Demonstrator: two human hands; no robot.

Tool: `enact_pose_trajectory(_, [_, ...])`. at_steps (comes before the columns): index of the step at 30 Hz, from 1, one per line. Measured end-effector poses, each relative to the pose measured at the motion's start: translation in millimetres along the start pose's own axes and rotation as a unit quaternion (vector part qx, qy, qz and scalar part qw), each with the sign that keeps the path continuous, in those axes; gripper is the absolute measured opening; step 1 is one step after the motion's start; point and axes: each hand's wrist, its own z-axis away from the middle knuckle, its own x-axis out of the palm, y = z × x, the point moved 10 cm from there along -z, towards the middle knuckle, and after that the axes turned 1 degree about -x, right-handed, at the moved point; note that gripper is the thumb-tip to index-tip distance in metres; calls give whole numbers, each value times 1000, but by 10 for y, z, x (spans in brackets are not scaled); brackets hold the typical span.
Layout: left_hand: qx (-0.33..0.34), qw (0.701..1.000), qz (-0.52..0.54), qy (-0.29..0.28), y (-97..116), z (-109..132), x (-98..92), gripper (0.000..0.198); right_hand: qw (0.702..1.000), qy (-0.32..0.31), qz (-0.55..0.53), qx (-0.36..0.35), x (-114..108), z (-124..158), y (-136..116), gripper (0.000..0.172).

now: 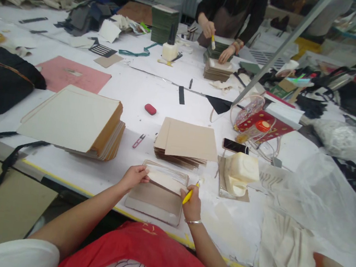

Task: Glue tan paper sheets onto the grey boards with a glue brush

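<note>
A cream strip [167,181] stretches between my two hands over a stack of grey-brown boards [156,199] near the table's front edge. My left hand [135,177] pinches the strip's left end. Its right end is at the fingers of my right hand [192,204], which also grips a yellow-handled brush [191,193] with its pale tip pointing away from me. Whether the strip is cloth or paper I cannot tell. Just beyond lies a pile of tan boards [192,140]. To the right, a cut-open white plastic jug [243,172] sits on a small board.
A tall stack of large boards [71,117] stands on the left, with thread snips [138,141] and a red case [150,109] nearby. Right are a phone [235,146], a red bag [264,125] and cream strips [287,248]. A slanted metal pole [280,50] rises near a co-worker [232,18] holding a brush.
</note>
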Motion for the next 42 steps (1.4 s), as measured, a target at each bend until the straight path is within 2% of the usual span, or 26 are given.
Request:
enact_pose_trajectory(3, [25,991,-118,59,-27,-124,-150,28,1000,25,10,3,72,-155,18,23])
enact_pose_trajectory(6, [92,952,-268,119,109,-175,-251,28,999,37,19,-9,158,-280,-16,23])
enact_pose_trajectory(8, [119,928,-322,144,161,-190,-288,28,999,42,27,-11,195,-331,-19,24])
enact_pose_trajectory(11, [120,917,-346,160,134,-222,-326,27,998,45,44,-9,228,-369,-22,25])
enact_pose_trajectory(16, [105,918,-339,176,67,-265,-365,28,997,48,58,-5,249,-393,-37,25])
enact_pose_trajectory(24, [99,915,-355,165,41,-322,-333,31,997,47,66,-2,267,-398,-9,21])
enact_pose_trajectory(28, [91,902,-394,151,43,-349,-312,32,995,51,81,1,281,-401,10,20])
enact_pose_trajectory(31, [106,866,-453,182,132,-282,-361,28,992,88,85,2,186,-377,45,25])
enact_pose_trajectory(33, [183,827,-488,211,293,-159,-320,27,989,116,91,-15,102,-337,39,26])
enact_pose_trajectory(34, [238,803,-505,210,371,-82,-237,28,987,124,98,-39,78,-312,5,26])
enact_pose_trajectory(36, [340,751,-541,166,438,63,26,31,979,121,125,-109,91,-248,-124,24])
enact_pose_trajectory(38, [387,705,-584,108,385,148,287,33,966,98,165,-175,181,-175,-263,22])
enact_pose_trajectory(40, [381,677,-625,73,297,159,449,33,952,74,208,-213,287,-116,-358,21])
enact_pose_trajectory(42, [357,663,-656,57,233,144,520,32,941,59,241,-232,359,-77,-417,21])
